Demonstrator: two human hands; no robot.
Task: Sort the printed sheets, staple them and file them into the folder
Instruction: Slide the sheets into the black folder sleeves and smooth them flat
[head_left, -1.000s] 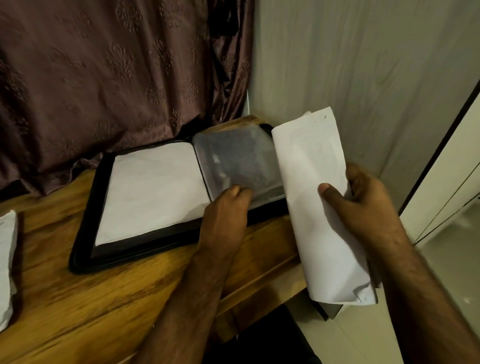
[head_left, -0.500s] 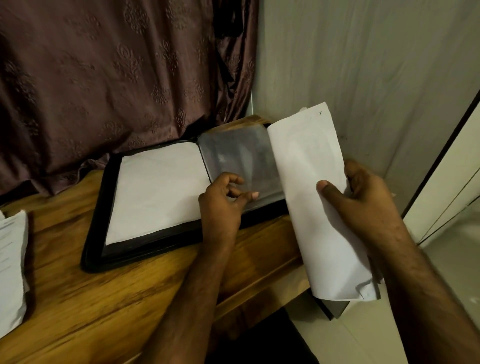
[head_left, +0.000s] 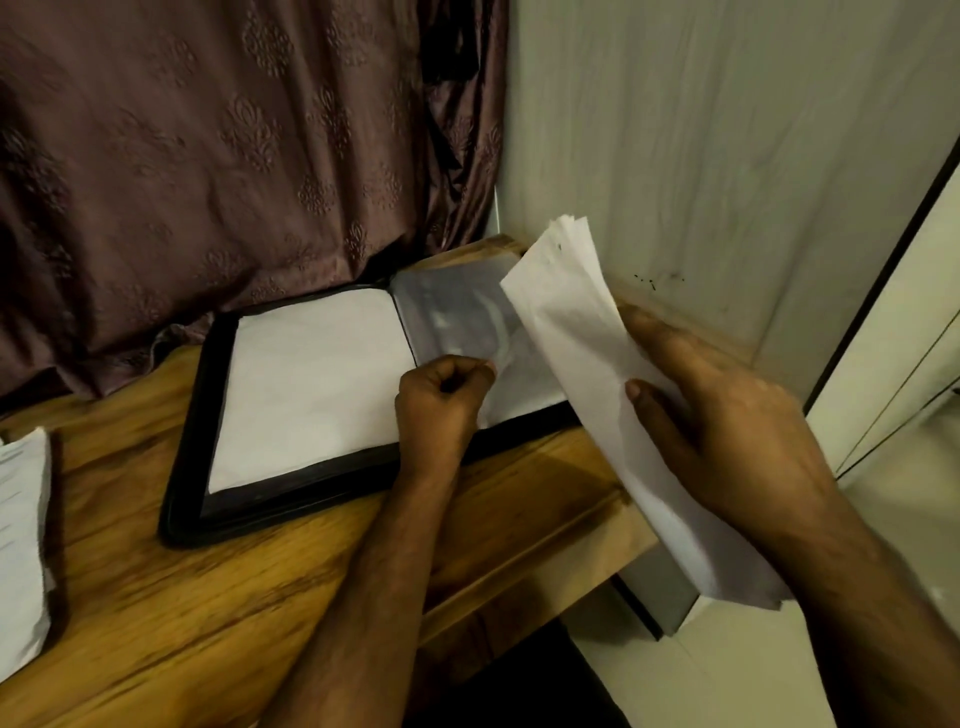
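Note:
A black folder (head_left: 187, 467) lies open on the wooden table (head_left: 208, 597). Its left page holds a white sheet (head_left: 311, 384). On the right side is a clear plastic sleeve (head_left: 457, 312). My left hand (head_left: 441, 405) pinches the sleeve's lower edge with curled fingers. My right hand (head_left: 727, 431) grips a curled sheaf of white sheets (head_left: 576, 332) by its middle, thumb on top. The sheaf's top end reaches over the right edge of the sleeve; its lower end hangs past the table's edge.
A second stack of printed sheets (head_left: 21, 545) lies at the table's left edge. A dark patterned curtain (head_left: 234, 156) hangs behind the folder. A pale wall panel (head_left: 701, 130) stands close on the right, with floor (head_left: 727, 675) below the table's right end.
My left hand went from pressing flat on the sleeve to pinching its lower edge with curled fingers. My right hand tilted the sheaf leftwards, its top end now over the sleeve's right edge.

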